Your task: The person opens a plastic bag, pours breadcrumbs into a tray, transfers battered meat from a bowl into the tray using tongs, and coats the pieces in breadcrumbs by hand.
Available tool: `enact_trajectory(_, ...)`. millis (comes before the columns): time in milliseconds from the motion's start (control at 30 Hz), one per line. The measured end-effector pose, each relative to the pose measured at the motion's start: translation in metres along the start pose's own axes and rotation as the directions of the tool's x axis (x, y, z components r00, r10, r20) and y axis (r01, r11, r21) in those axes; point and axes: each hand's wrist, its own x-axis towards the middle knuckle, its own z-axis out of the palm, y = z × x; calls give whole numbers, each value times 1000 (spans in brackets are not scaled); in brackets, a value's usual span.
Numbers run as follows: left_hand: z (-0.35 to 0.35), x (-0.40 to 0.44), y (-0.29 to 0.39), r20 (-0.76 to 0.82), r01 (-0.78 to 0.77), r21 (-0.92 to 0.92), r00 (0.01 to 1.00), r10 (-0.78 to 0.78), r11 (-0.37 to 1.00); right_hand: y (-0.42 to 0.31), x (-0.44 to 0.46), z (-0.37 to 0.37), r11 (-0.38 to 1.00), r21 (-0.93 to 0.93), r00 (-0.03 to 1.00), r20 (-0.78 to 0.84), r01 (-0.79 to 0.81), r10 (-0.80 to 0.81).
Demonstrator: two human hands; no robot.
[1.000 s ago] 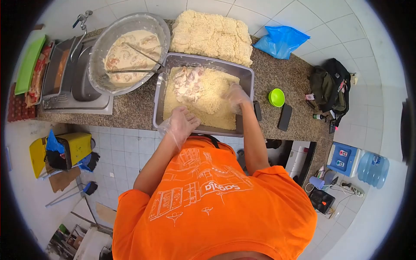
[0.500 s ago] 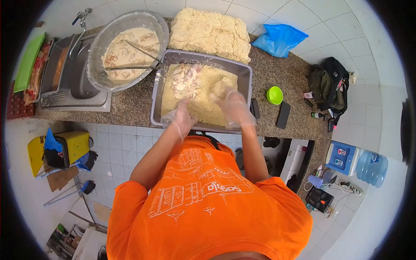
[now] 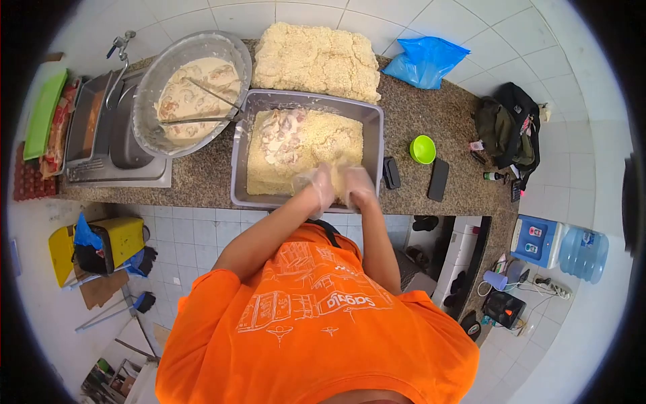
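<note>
A grey plastic tub [image 3: 238,155] holds a deep bed of pale breadcrumbs [image 3: 269,178]. Wet, batter-coated pieces of raw meat, chicken by the look of them [image 3: 282,135], lie in its left back part. Right of them a crumb-covered lump [image 3: 333,143] rises from the bed. My left hand [image 3: 317,186] and my right hand [image 3: 358,184], both in clear plastic gloves, are low in the tub's front right, close together, with crumbs between them. Motion blur and crumbs obscure the fingers of both.
Left of the tub, a big metal bowl [image 3: 141,114] holds battered pieces and tongs [image 3: 198,120]. Stacked crumbed pieces [image 3: 316,60] lie behind it. To the right are a blue plastic bag [image 3: 427,62], a green bowl [image 3: 422,149], a phone [image 3: 438,180] and a black case [image 3: 391,173].
My left hand has moved right, away from the tub's left front. My right hand has drawn back toward me from the crumbed lump, so both hands are now close together.
</note>
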Motion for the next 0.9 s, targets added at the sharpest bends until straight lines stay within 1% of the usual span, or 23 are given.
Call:
enact_trajectory(33,9,-14,15,5,-57,-73,998,57,996,-23,-1,-9,1000,5,1000,0,-4,4)
enact_trajectory(67,18,-29,28,4,-112,-148,994,113,983,-77,-8,-29,979,154,990,-34,-132,139)
enact_trajectory(100,22,-43,41,0,-107,-148,994,108,983,-119,-13,-44,921,301,960,-49,-249,275)
enact_trajectory(133,26,-57,56,8,-122,-79,992,123,989,-136,-14,-50,920,301,960,-47,-251,277)
enact_trajectory(167,30,-70,70,19,-139,-9,990,139,990,-150,-12,-55,983,-32,972,-158,-181,174)
enact_trajectory(200,34,-88,77,19,-142,-10,990,142,990,-157,-8,-57,922,-368,974,-226,-120,36)
enact_trajectory(233,37,-107,81,-31,-149,64,988,151,987,-146,0,-51,923,-368,974,-225,-113,29)
enact_trajectory(300,20,-115,87,-88,-158,134,981,171,978,-101,18,-23,882,-299,903,-117,365,-413)
enact_trajectory(333,-2,-107,82,-118,-165,78,978,174,983,-89,28,-10,886,-291,906,-115,362,-408)
enact_trajectory(400,-23,-105,78,-143,-174,25,974,176,984,-70,64,6,630,-610,877,351,480,-329)
enact_trajectory(433,-28,-108,81,-138,-175,-17,975,171,984,-54,88,6,622,-609,870,355,493,-342)
enact_trajectory(467,-35,-112,78,-141,-168,-68,977,157,983,-30,102,2,901,-286,928,280,325,-246)
enact_trajectory(500,-47,-112,74,-150,-172,-74,976,159,982,-16,105,3,991,102,961,253,85,-108)
enact_trajectory(533,-59,-109,65,-195,-185,-61,966,170,981,-92,90,-27,831,-480,934,338,280,-119)
enact_trajectory(567,-66,-105,65,-229,-212,-43,953,196,976,-94,89,-27,828,-482,933,337,287,-127)
enact_trajectory(633,-72,-107,66,-196,-220,-74,960,202,973,-93,89,-27,997,-83,994,110,-8,17)
enact_trajectory(667,-76,-110,60,-170,-212,-108,967,192,971,-80,98,-33,996,-86,993,113,-9,19)
enact_trajectory(733,-73,-117,54,-179,-196,-124,969,172,973,-59,118,-52,938,-206,900,398,277,-178)
enact_trajectory(767,-70,-115,61,-184,-206,-140,966,179,969,-66,117,-60,932,-214,899,393,292,-192)
enact_trajectory(800,-68,-113,67,-178,-221,-145,965,194,964,-110,93,-67,942,-305,983,156,138,-93)
enact_trajectory(833,-71,-114,67,-169,-229,-159,965,202,960,-133,73,-66,937,-346,996,-91,-46,16)
enact_trajectory(867,-75,-118,62,-164,-227,-169,966,200,959,-112,71,-54,937,-345,996,-82,-55,28)
enact_trajectory(900,-76,-119,60,-166,-221,-167,967,194,961,-74,77,-39,881,-472,984,-168,-23,-65)
